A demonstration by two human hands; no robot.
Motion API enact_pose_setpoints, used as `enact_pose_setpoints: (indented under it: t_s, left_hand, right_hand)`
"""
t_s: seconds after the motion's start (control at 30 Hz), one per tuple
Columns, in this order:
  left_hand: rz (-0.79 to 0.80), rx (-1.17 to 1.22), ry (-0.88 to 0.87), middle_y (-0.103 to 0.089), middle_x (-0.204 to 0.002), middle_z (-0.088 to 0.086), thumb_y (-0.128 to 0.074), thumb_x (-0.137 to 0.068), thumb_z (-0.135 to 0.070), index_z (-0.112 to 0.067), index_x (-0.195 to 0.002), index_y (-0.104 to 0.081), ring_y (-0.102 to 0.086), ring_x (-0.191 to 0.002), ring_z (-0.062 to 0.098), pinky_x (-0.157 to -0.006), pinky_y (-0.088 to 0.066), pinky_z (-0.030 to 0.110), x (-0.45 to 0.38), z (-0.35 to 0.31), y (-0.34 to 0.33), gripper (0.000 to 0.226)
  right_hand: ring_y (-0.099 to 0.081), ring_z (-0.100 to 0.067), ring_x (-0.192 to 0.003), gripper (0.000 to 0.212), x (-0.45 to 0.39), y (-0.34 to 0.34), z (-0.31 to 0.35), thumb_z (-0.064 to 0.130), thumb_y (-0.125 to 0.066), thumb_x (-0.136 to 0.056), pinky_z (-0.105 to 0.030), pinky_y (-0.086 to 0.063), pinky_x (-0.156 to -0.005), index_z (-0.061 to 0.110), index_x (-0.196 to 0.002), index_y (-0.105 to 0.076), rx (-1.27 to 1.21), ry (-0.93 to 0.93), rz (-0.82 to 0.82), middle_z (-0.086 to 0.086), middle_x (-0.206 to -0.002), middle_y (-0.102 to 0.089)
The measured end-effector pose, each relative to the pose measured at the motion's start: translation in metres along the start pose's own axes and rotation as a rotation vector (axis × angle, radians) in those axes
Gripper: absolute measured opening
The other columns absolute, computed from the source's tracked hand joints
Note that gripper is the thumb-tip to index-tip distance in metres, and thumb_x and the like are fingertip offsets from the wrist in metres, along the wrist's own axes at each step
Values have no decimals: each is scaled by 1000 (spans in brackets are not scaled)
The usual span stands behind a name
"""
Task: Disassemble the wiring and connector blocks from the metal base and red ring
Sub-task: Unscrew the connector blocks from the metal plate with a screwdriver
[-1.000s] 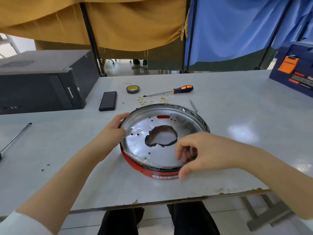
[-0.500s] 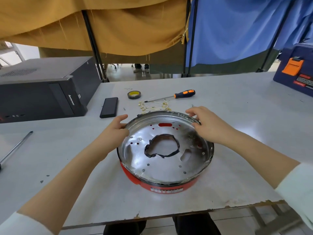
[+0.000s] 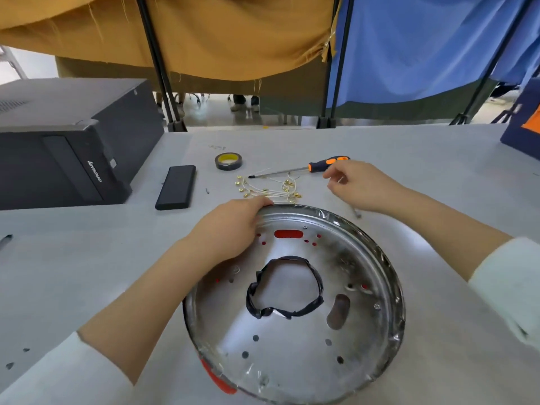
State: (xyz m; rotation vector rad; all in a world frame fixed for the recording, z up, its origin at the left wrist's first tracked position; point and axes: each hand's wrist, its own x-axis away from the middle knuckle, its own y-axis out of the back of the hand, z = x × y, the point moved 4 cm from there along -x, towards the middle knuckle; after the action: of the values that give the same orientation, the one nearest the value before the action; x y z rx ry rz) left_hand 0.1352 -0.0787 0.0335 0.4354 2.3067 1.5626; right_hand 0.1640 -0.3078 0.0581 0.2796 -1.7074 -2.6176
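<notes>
Metal base (image 3: 292,340) w/ red ring (image 3: 217,378) beneath, at table's (image 3: 438,176) near edge: left hand (image 3: 230,229) clamps far rim to steady it; right hand (image 3: 359,185), loosely curled, empty, nears screwdriver (image 3: 327,165); wiring (image 3: 271,190) already off, just behind.

The metal base (image 3: 295,331) at lower centre is shiny, smudged sheet metal, its central hole edged in crinkled black tape, with glossy red ring (image 3: 217,378) plastic showing beneath. The table (image 3: 423,159) is matt grey and scuffed — the curtains (image 3: 219,33) along the top are rough-woven mustard and smoother blue cloth. At left the computer case (image 3: 58,141) looks matt black.
</notes>
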Motion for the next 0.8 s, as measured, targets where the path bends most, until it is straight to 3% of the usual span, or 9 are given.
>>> enact_pose_setpoints:
  t_s: [0.13,0.27,0.4,0.6,0.8]
  left_hand:
    - [-100,-34,-27,-61,-118,-4,-43,-85,-12,-43,-129,-40,-57,-100,25,-74,-41,29,0,5,-5,54]
    - [-169,-47,-47,-59,-120,-10,-40,-84,-7,-47,-126,-36,-57,-98,22,-69,-38,27,2,6,-7,59]
    - [-183,-83,-48,-56,-124,-11,-38,-81,-2,-44,-131,-34,-56,-99,21,-70,-33,25,3,5,-8,65]
    - [-171,-90,-33,-54,-126,-12,-37,-80,0,-44,-133,-31,-56,-99,22,-68,-32,25,5,1,-6,69]
    - [-145,-105,-21,-53,-129,-12,-38,-82,-1,-43,-134,-31,-56,-101,22,-69,-33,25,5,1,-6,68]
  right_hand:
    - [-47,-29,-114,40,-61,-22,-19,11,-49,-91,-34,-38,-94,12,-131,-50,170,-46,60,-13,-127,-51]
    - [-42,-33,-119,48,-96,-43,-35,-1,-47,-86,-41,-38,-99,11,-133,-46,268,-88,102,-16,-131,-45]
    - [-38,-36,-124,54,-109,-51,-43,0,-48,-86,-46,-37,-100,8,-138,-38,426,-71,79,-16,-137,-40]
    - [-33,-35,-114,29,-108,-50,-42,12,-49,-91,-41,-36,-89,6,-120,-54,637,-57,41,-17,-121,-39]
    - [-41,-34,-116,29,-98,-46,-47,9,-50,-93,-49,-36,-97,9,-122,-47,505,-168,71,-16,-122,-47]
